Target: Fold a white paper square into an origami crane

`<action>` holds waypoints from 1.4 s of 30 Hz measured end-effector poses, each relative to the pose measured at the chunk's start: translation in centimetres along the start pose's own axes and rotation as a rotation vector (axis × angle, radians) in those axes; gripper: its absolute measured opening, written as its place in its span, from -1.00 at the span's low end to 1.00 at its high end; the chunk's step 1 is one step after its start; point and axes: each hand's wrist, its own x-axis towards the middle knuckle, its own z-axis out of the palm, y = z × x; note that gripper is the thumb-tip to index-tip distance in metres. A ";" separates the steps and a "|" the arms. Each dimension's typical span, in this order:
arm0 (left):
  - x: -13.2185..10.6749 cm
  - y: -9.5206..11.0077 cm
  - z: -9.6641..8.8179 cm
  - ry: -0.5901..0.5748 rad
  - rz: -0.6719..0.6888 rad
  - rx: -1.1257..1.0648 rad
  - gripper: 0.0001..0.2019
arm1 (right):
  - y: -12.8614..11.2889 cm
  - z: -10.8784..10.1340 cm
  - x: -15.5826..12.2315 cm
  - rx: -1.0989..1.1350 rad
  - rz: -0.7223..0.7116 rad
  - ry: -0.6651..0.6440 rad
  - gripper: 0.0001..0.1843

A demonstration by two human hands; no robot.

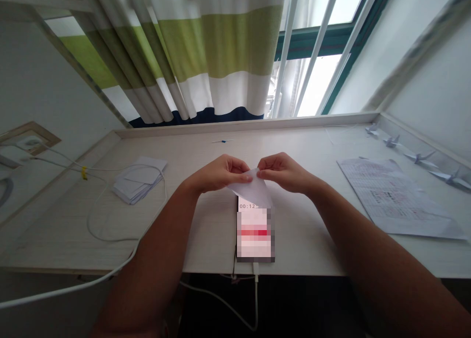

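Between my two hands, above the middle of the desk, is a small white sheet of paper, folded to a point at its top. My left hand pinches its left side, thumb on top. At the paper's top right, my right hand grips it with closed fingertips. Below the paper a phone lies on the desk, its upper part covered by the sheet. A timer on its screen reads 00:12; the rest is blurred out. A white charging cable is plugged into its lower end.
On the left of the desk lies a stack of white paper, with a white cable looping over it. Printed sheets lie at right. Several folded paper cranes line the right edge. A small blue-and-white item lies behind my hands.
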 end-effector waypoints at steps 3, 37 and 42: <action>-0.2 0.1 -0.3 -0.114 -0.052 0.036 -0.70 | -0.1 0.2 -0.1 -0.026 0.030 -0.110 -0.81; -0.5 0.4 -0.4 -0.127 0.021 -0.018 -0.78 | 0.3 2.2 0.0 0.086 -0.065 -0.097 -0.75; -0.7 0.7 -0.3 -0.129 0.053 -0.072 -0.78 | 0.2 2.7 -0.1 0.157 -0.076 -0.078 -0.75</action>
